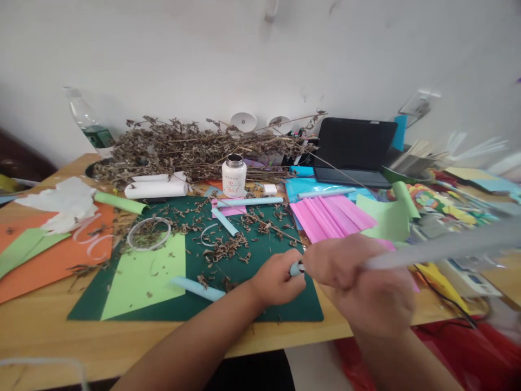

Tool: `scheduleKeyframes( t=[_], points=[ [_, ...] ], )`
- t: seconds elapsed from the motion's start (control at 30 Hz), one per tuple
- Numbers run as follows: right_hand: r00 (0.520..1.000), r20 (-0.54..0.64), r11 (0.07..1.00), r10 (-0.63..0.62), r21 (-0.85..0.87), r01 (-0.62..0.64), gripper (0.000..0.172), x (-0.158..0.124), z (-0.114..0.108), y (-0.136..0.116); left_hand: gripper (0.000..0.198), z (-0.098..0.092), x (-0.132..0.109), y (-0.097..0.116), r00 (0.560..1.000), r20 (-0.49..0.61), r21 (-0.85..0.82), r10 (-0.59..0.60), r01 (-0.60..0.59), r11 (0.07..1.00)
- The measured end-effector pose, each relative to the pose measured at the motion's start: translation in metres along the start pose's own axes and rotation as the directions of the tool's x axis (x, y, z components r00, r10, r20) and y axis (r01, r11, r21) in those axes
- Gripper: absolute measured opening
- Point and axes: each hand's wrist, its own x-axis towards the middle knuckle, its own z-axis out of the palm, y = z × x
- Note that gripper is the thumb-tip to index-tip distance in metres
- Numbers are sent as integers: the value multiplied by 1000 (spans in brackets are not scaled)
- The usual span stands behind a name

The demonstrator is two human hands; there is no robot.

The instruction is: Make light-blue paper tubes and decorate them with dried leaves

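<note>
My left hand (279, 279) is closed around a light blue paper tube (294, 269), whose short end pokes out past the thumb. Close against it on the right, my right hand (358, 279) grips a long pale grey rod (443, 244) that runs off to the right, blurred. A thin tip between the hands reaches the blue end; I cannot tell whether it goes inside. Another light blue roll (197, 288) lies partly behind my left forearm. Under the hands is a green cutting mat (260, 312), strewn with crumbled dry leaves (228, 247).
Dried stems (195, 146) pile along the wall behind a white bottle (234, 176). A black laptop-like device (354, 152) stands back right, with pink pleated paper (331, 217) before it. Left lie orange paper (52, 260), a tape ring (148, 234) and white tissue (61, 203).
</note>
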Motion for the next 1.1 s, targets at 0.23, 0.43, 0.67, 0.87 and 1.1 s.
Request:
scheduleKeyframes(
  t=[0.23, 0.43, 0.67, 0.87, 1.1],
  points=[
    [999, -52, 997, -10, 80, 14, 29, 6, -7, -1, 2, 1, 0, -1, 999, -21, 55, 31, -29, 998],
    [998, -52, 998, 37, 44, -34, 33, 3, -6, -2, 5, 1, -1, -1, 997, -24, 69, 68, -66, 995],
    [998, -36, 998, 56, 37, -55, 31, 2, -5, -2, 7, 2, 0, -3, 995, -36, 73, 95, -92, 993],
    [997, -29, 997, 68, -16, -69, 23, -1, -6, 1, 7, 1, -1, -3, 998, -28, 84, 63, -60, 995],
    [997, -33, 998, 65, 19, -64, 24, 2, -4, 3, 7, 0, -2, -2, 998, -22, 76, 51, -49, 996]
  ],
)
